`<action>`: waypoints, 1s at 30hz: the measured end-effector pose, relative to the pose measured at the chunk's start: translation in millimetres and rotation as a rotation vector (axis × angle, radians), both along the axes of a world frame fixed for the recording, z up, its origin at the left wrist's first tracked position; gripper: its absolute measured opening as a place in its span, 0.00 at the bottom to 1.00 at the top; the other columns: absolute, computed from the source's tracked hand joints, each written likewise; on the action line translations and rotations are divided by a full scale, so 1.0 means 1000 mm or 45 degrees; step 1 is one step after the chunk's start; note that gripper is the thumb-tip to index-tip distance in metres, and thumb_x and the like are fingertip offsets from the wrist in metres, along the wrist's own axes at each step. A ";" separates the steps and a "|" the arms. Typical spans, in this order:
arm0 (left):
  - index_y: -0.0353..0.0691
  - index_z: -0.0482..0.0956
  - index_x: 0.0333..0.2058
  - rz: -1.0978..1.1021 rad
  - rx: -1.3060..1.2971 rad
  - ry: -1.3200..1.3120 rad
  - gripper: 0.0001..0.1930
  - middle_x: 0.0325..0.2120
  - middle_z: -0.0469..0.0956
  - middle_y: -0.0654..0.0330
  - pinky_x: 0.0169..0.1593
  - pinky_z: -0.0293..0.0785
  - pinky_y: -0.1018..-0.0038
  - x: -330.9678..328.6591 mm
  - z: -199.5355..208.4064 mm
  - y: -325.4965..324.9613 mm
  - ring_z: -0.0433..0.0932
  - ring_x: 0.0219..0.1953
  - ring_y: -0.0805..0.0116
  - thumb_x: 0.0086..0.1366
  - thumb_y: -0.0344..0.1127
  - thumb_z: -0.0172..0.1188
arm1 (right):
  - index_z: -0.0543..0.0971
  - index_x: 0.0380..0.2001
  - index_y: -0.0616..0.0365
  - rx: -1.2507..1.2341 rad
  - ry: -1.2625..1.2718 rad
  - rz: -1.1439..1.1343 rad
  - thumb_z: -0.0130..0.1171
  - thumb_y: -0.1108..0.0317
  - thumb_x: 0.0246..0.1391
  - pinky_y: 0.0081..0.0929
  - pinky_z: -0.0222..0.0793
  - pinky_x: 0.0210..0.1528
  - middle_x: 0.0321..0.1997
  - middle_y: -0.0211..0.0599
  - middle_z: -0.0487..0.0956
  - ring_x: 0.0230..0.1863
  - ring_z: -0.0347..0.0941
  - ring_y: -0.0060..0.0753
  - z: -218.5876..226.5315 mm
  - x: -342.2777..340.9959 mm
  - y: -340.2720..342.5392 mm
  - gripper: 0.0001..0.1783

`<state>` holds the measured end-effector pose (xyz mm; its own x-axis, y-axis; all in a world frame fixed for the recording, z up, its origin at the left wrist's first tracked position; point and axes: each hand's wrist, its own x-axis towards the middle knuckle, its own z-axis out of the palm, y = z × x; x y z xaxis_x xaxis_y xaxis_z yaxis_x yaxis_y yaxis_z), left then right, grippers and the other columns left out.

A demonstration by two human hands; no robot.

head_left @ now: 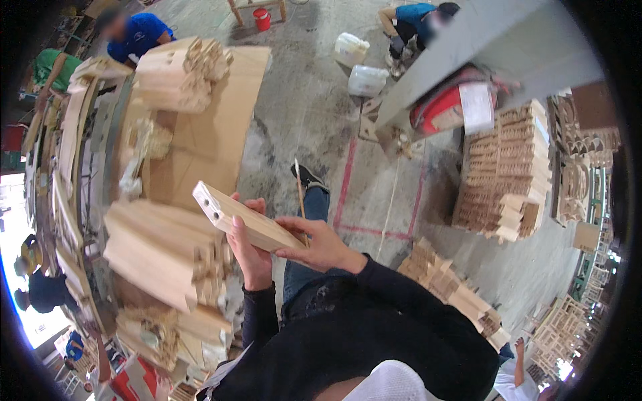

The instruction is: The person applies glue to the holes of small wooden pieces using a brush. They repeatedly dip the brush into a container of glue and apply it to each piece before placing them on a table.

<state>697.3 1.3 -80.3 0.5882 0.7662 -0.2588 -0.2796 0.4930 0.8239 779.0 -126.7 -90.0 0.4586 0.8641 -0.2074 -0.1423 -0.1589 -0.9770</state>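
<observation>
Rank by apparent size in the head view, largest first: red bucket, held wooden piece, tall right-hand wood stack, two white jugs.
Tall wood stack
Held wooden piece
Upper jug and lower jug, too alike to rank
Red bucket

White paper sheet [476, 110] against a red object [428, 115] beside a grey column [461, 43], apparently printed, too blurred to read, no wording legible.

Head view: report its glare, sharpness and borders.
Head view: white glare washes out the left rim; head view: a black fisheye border rounds off the corners; head view: the held wooden piece looks fairly sharp, the wood pile to its lower left softer.
</observation>
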 end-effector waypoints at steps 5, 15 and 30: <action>0.32 0.53 0.63 -0.330 -0.052 0.203 0.35 0.50 0.70 0.54 0.61 0.62 0.69 0.127 -0.043 0.035 0.70 0.53 0.65 0.63 0.37 0.59 | 0.72 0.54 0.57 -0.209 -0.075 -0.262 0.70 0.54 0.45 0.31 0.70 0.49 0.46 0.44 0.79 0.48 0.77 0.38 -0.046 0.106 0.042 0.34; 0.30 0.56 0.61 -0.809 -0.024 0.665 0.33 0.50 0.70 0.53 0.56 0.69 0.69 0.281 -0.106 0.122 0.72 0.51 0.65 0.57 0.23 0.57 | 0.72 0.54 0.52 -0.220 -0.127 -0.113 0.68 0.51 0.45 0.31 0.73 0.47 0.48 0.41 0.79 0.47 0.78 0.40 -0.105 0.293 0.103 0.34; 0.33 0.71 0.46 -1.033 0.574 1.555 0.22 0.32 0.79 0.47 0.41 0.74 0.66 0.335 -0.094 0.118 0.80 0.36 0.54 0.51 0.33 0.59 | 0.65 0.56 0.51 -0.731 -0.315 -0.123 0.43 0.54 0.65 0.50 0.68 0.37 0.30 0.53 0.79 0.35 0.75 0.58 -0.185 0.436 0.064 0.21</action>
<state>1032.4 119.7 -173.9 0.4810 0.4986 -0.7211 0.8702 -0.1718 0.4618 1215.3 -63.1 -275.0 0.6227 0.5986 -0.5039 0.0367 -0.6656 -0.7454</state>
